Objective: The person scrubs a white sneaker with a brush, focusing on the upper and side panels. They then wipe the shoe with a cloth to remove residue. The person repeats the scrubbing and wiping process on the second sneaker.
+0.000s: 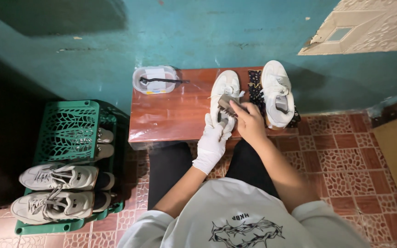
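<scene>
Head view, looking straight down: the left hand (212,142), in a white glove, has its fingers (218,125) curled around the heel end of a white lace-up sneaker (225,92) lying on the glossy reddish-brown worktop (171,115). The bare right hand (249,120) closes its fingers tight on a small dark-bristled scrub brush (226,106), pressed against the shoe's upper just behind the laces. Whether the bristles face down is hard to tell from here.

Just beside it, the second white sneaker (277,94) rests on a dark patterned cloth (255,87). At the worktop's far left corner sits a pale rounded plastic tub (155,80) with a thin black brush (161,81) laid across it. Down on the tiled floor, a green plastic crate (70,128) carries grey-white sneakers (58,177).
</scene>
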